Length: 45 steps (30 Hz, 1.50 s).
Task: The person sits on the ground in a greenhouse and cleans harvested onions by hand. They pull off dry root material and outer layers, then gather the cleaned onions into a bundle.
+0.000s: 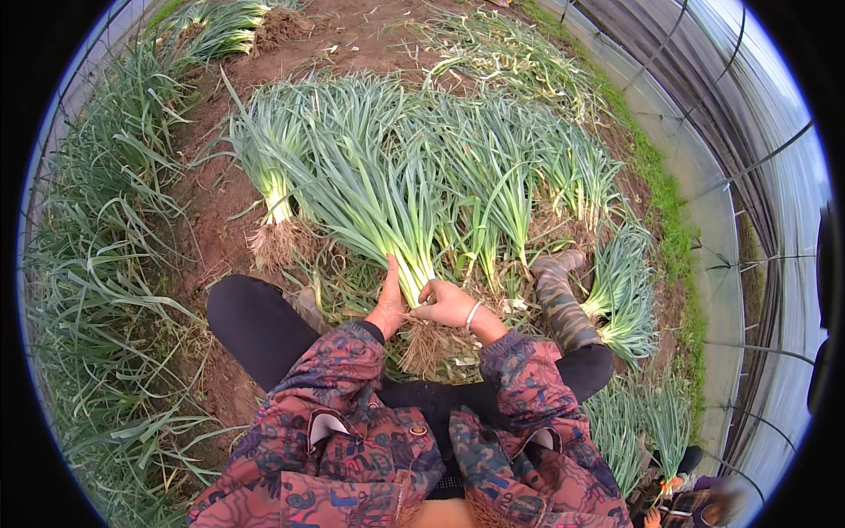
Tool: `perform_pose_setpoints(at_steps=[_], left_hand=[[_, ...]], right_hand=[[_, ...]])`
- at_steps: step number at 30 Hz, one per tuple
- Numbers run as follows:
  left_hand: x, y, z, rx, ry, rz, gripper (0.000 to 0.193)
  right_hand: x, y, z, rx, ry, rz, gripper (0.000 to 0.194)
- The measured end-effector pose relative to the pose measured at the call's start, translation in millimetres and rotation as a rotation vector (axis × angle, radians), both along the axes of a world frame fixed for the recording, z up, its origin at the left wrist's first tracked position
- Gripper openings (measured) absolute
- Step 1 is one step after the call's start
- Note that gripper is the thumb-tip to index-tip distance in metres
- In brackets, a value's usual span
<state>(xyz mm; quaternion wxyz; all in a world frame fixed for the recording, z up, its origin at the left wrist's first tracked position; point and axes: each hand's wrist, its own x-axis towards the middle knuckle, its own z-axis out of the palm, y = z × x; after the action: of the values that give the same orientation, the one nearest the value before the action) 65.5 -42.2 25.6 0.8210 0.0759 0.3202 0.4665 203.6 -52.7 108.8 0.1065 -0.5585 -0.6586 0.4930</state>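
Note:
A bunch of long green onion-like plants point(410, 267) with pale stems is held between both hands, its leaves pointing away and its brown roots point(426, 346) hanging towards me. My left hand point(391, 297) wraps the stems from the left, thumb up along them. My right hand point(449, 303), with a white bangle at the wrist, closes around the stem bases just above the roots. Beyond the hands lies a wide pile of similar plants point(475, 145). At its left a thick bundle point(276, 198) shows its roots.
Growing plants point(112, 218) line the left side. Bundles lie at the upper left point(228, 30) and by my right camouflage boot point(564, 297). Loose leaves point(515, 59) cover soil at the upper right. Another person point(693, 505) handles plants at the lower right, beside the plastic greenhouse wall point(706, 218).

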Motion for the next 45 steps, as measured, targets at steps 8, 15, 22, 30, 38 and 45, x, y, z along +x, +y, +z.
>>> perform_pose_setpoints(at_steps=[8,15,22,30,38,45], left_hand=[[1.0,-2.5,-12.1,0.000,-0.015,-0.009,0.087],[-0.2,-6.7,-14.0,-0.032,-0.020,-0.082,0.090],[0.4,-9.1,-24.6,0.036,-0.137,-0.127,0.077],[2.2,-8.2,-37.9,-0.016,-0.300,-0.146,0.033],[-2.1,-11.3,-42.9,-0.195,-0.061,-0.210,0.027],[-1.4,-10.4,-44.6,-0.189,-0.026,-0.215,0.027]], right_hand=[[-1.0,11.3,24.8,-0.300,-0.051,-0.003,0.056],[-14.1,-4.2,23.7,0.070,-0.487,0.201,0.041],[5.2,-20.3,39.8,0.323,-0.052,-0.165,0.024],[21.7,-3.6,117.2,-0.206,0.927,-0.503,0.014],[75.5,71.0,160.6,0.669,1.022,-0.568,0.008],[127.2,113.5,62.6,0.954,0.192,-0.701,0.010]])
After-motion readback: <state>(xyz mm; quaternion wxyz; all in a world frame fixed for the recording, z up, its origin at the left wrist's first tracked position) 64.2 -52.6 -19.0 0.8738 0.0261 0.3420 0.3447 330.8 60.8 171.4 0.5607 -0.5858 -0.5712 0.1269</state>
